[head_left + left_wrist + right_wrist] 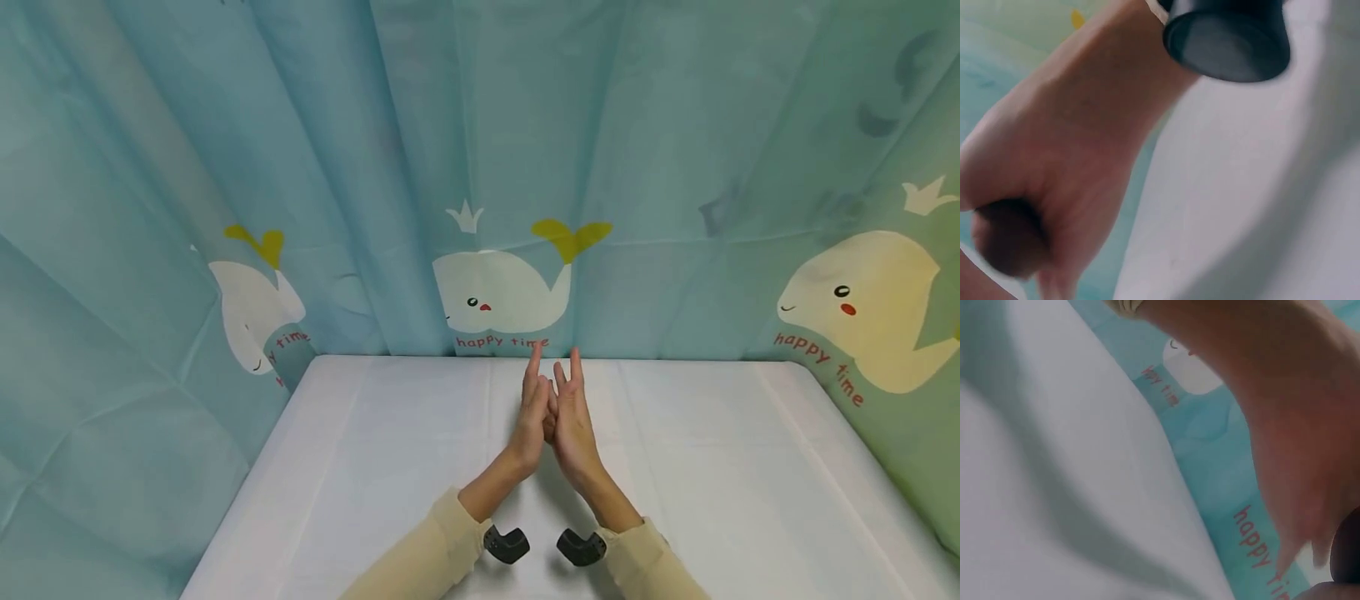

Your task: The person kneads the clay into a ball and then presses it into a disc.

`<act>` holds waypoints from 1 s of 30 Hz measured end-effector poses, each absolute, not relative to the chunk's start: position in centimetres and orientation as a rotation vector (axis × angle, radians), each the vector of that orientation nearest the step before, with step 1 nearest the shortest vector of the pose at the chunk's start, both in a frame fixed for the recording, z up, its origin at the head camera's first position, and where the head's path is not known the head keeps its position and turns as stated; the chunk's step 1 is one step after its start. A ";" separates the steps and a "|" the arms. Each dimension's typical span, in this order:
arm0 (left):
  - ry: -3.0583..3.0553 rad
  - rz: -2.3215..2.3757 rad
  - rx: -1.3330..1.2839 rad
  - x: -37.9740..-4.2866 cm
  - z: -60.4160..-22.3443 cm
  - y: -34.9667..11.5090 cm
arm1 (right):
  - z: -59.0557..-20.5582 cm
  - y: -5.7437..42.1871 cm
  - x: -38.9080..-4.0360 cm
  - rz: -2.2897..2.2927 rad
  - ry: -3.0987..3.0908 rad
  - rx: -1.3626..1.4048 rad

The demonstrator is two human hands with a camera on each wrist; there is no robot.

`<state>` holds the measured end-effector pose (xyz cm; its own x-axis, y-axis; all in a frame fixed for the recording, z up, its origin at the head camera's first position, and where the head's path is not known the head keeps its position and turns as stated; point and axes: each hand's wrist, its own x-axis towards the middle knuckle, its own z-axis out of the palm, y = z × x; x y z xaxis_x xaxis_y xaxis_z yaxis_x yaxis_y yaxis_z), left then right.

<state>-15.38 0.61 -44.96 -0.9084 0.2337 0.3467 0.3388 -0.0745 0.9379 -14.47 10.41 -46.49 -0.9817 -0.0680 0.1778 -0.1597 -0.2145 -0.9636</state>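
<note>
Over the table, near its far edge, my left hand (529,427) and right hand (574,433) meet in the head view. They touch at the fingers, and the wrists stand apart. Some fingers of each hand point straight up and away; others lie bent between the palms, partly hidden. No object shows in either hand. From the left wrist view, the left hand (1066,169) has a shadowed, rounded finger or thumb end by its palm. The right wrist view shows the right hand (1310,462) with fingertips pointing down and a dark rounded shape, unclear, at the frame edge.
A white-covered table (405,433) lies below the hands. Behind and beside it hangs a blue-green curtain (360,167) printed with whales. Black wrist devices (507,546) sit by the beige sleeves (427,554).
</note>
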 end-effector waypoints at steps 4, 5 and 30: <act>-2.207 -1.951 -0.621 -15.4 -45.5 -1.0 | -47.1 11.0 -14.6 2.201 -2.150 0.237; -2.231 -1.904 -0.608 -15.4 -45.6 -1.4 | -47.4 11.2 -14.6 2.112 -2.225 0.236; -2.328 -1.702 -0.401 -16.3 -45.4 -5.6 | -51.7 12.0 -15.3 0.717 -2.871 0.692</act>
<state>-16.32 -5.58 -45.40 -0.9364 0.0840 0.3408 0.3502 0.2882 0.8913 -15.34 11.96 -51.65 -0.8914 -0.4047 0.2038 -0.4530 0.7855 -0.4216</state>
